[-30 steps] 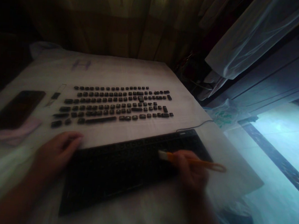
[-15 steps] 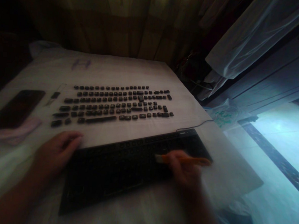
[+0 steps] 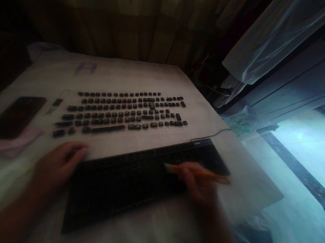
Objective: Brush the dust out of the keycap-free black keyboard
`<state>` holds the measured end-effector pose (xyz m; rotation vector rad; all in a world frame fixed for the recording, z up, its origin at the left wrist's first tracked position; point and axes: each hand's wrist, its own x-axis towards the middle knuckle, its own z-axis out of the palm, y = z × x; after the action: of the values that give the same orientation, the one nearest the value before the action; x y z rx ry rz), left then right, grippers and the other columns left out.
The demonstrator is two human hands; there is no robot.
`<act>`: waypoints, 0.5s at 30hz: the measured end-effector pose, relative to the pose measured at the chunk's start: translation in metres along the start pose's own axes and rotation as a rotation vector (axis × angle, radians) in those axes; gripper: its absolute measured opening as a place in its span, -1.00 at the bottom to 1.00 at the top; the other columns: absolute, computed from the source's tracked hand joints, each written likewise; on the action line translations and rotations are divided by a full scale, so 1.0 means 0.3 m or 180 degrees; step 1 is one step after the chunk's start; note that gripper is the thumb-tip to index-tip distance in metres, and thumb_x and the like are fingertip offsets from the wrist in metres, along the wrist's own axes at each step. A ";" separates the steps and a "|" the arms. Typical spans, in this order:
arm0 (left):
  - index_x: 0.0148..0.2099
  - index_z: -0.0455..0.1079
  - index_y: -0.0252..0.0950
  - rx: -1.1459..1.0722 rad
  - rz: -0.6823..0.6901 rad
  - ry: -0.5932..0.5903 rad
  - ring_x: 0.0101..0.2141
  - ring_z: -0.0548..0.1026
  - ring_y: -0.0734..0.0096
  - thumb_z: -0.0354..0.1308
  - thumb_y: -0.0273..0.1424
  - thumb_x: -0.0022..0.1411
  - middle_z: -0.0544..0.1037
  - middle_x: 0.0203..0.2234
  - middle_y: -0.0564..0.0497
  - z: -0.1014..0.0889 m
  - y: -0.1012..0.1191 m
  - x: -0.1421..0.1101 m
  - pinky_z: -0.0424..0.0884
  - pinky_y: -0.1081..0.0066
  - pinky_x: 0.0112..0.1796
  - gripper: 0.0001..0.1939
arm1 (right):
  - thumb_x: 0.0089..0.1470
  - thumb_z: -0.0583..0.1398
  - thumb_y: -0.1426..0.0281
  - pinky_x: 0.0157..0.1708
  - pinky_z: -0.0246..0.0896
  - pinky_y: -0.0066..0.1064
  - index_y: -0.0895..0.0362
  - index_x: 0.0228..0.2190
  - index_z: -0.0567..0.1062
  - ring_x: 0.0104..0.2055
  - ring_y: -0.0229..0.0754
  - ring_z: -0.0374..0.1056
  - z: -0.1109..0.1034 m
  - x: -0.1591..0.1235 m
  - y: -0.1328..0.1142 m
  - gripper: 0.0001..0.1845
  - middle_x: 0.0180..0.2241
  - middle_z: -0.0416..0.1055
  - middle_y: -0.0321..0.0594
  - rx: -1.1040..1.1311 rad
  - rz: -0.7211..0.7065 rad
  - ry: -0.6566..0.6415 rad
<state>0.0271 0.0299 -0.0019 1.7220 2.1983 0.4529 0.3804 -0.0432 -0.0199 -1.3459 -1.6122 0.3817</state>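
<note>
Gripping an orange brush (image 3: 214, 177), the right hand (image 3: 198, 182) is over the black keyboard (image 3: 120, 185), which lies near loose keycaps (image 3: 151, 106); the left hand (image 3: 62, 163) (curled, whether around anything I cannot tell) is by the keyboard's left end.

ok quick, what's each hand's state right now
Left hand: loosely curled at the keyboard; whether it grips can't be told.
Right hand: closed, holding the brush.
</note>
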 end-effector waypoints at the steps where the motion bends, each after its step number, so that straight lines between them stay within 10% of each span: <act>1: -0.16 0.51 -0.16 0.0003 -0.0002 0.0013 -0.19 0.60 0.12 -0.10 0.00 0.13 0.67 -0.20 -0.03 0.001 0.000 0.000 0.48 0.21 -0.12 -0.51 | 0.28 0.17 0.35 -0.50 0.41 -0.37 0.06 -0.31 0.57 -0.52 -0.18 0.47 -0.002 0.000 -0.003 -0.83 -0.51 0.55 -0.29 0.0029 0.0033 0.0028; 8: -0.14 0.51 -0.15 -0.0029 0.0049 -0.0009 -0.18 0.61 0.10 -0.08 0.02 0.13 0.67 -0.19 -0.03 0.005 -0.017 0.003 0.48 0.21 -0.12 -0.50 | 0.32 0.15 0.28 -0.56 0.35 -0.40 0.06 -0.36 0.54 -0.58 -0.23 0.40 -0.007 -0.005 -0.028 -0.76 -0.55 0.47 -0.32 0.0068 0.0503 0.0887; 15: -0.15 0.50 -0.15 -0.0014 0.0006 0.0013 -0.17 0.61 0.08 -0.09 0.01 0.12 0.67 -0.19 -0.05 0.003 -0.013 0.003 0.48 0.19 -0.12 -0.50 | 0.32 0.12 0.28 -0.47 0.38 -0.36 0.06 -0.40 0.51 -0.52 -0.18 0.45 0.000 0.004 -0.014 -0.73 -0.53 0.50 -0.30 -0.0157 0.0081 0.0237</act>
<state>0.0240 0.0301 -0.0043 1.7225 2.1970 0.4619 0.3782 -0.0436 -0.0163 -1.4030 -1.5532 0.3055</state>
